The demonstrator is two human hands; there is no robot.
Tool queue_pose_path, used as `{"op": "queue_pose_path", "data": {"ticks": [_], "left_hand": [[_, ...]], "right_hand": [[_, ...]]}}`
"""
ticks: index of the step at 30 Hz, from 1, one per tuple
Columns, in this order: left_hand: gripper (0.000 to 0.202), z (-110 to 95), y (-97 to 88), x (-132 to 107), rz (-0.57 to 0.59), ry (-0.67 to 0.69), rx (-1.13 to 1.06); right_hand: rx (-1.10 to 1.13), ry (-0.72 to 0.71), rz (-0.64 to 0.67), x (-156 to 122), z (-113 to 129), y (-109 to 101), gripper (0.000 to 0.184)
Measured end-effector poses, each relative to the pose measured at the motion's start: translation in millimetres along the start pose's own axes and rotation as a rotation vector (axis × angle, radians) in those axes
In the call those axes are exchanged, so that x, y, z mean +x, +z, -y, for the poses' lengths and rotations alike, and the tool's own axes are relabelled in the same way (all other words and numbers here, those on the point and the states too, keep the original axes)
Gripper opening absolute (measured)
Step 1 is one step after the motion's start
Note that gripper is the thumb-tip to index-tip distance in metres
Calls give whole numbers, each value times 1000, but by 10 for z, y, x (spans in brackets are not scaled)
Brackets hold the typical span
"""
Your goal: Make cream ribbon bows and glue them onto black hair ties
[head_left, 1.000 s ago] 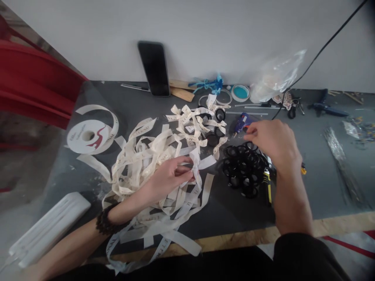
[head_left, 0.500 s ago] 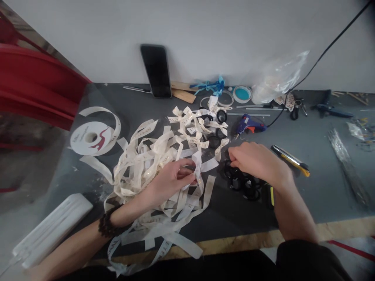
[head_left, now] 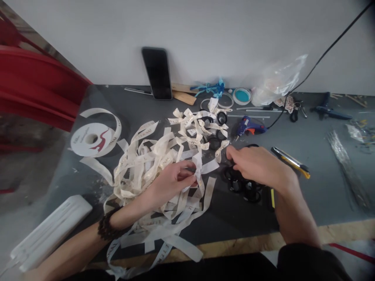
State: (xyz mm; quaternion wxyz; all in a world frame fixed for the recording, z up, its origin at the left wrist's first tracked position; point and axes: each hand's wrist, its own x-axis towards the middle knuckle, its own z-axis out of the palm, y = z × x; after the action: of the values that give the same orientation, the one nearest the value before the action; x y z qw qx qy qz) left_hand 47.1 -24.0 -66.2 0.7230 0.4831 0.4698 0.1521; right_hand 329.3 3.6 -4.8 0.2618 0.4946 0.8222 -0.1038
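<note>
My left hand (head_left: pixel 171 181) pinches a white ribbon bow (head_left: pixel 198 166) between thumb and fingers. Loose cream printed ribbon (head_left: pixel 152 164) lies heaped under and around that hand. To the right, my right hand (head_left: pixel 253 164) is closed over a pile of black bands, which look like hair ties (head_left: pixel 241 184). Its fingertips point down and left, and what they hold is hidden. Finished-looking small ribbon bows (head_left: pixel 187 117) lie beyond both hands, some with black bands among them.
A ribbon spool (head_left: pixel 79 139) sits at the left, with a white power strip-like block (head_left: pixel 52 232) below it. A phone (head_left: pixel 158 74) leans on the wall. Right of the bows are a blue glue gun (head_left: pixel 249 127), a yellow cutter knife (head_left: pixel 291 162) and clear strips (head_left: pixel 347 169).
My right hand has shifted slightly down and right over the black bands. My left hand stays on the bow. The whole view has moved a little.
</note>
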Motion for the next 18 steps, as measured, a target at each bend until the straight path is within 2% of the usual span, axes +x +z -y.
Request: {"op": "queue_pose_path", "data": {"ticks": [4, 7, 11, 15, 18], "left_hand": [[38, -42, 14, -9, -8, -21, -5], [38, -83, 18, -22, -3, -30, 3], [36, -97, 26, -25, -35, -44, 1], [36, -41, 19, -2, -33, -34, -34], [37, 15, -1, 16, -14, -32, -61]], "right_hand": [[90, -14, -140, -85, -51, -97, 37], [191, -24, -243, -83, -36, -160, 31], [459, -45, -453, -42, 0, -184, 26], [533, -163, -492, -47, 23, -174, 37], [537, -185, -560, -77, 56, -189, 32]]}}
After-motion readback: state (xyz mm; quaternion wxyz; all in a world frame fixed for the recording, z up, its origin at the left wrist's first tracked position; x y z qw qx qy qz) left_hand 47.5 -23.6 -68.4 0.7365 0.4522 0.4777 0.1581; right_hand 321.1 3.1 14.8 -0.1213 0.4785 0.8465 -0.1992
